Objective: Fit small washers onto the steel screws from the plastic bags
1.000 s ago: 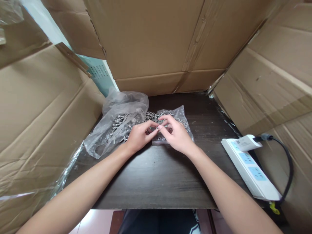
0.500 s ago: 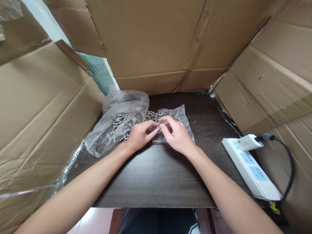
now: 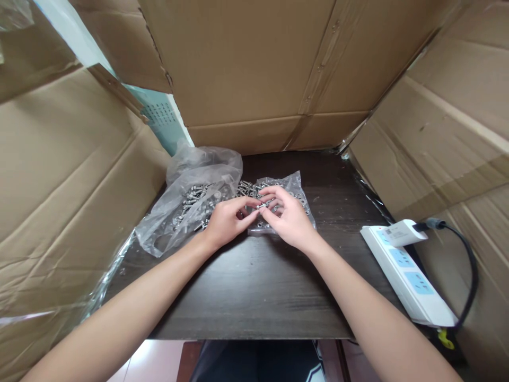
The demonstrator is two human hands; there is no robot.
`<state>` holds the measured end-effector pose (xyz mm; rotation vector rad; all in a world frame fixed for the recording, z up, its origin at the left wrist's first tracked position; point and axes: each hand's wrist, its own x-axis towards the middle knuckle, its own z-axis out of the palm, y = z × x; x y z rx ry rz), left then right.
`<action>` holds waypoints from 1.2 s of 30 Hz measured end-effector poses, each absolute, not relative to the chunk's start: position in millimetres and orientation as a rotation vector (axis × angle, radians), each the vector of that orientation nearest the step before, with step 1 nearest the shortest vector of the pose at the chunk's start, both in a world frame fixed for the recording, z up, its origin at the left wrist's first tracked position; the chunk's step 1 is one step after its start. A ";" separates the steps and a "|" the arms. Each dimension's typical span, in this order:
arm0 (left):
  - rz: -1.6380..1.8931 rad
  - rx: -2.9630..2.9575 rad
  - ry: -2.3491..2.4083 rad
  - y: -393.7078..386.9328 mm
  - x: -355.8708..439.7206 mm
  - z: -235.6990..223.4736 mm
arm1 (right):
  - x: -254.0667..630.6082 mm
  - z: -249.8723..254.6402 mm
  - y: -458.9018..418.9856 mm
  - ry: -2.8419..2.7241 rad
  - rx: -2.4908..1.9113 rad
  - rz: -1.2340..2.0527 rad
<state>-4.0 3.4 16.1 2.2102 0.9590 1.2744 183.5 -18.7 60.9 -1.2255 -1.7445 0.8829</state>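
Tabletop (image 3: 254, 286) beneath left hand (image 3: 230, 218), right hand (image 3: 289, 218), fingertips (image 3: 254, 201) close

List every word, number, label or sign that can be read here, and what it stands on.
None is legible.
Pale green panel, left: rows of dark characters, too blurred.
White adapter on the power strip: faint print, too small.
Dark clothing: white marking, cut off; cannot tell if lettering.
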 end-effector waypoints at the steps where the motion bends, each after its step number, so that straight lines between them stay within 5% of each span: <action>1: 1.271 2.212 0.956 3.5 -4.1 15.8 | 183.7 60.3 -18.2 -1.733 -1.227 0.886; 36: 1.249 2.279 0.941 2.3 -4.0 15.1 | 184.0 61.3 -20.2 -1.831 -1.333 0.654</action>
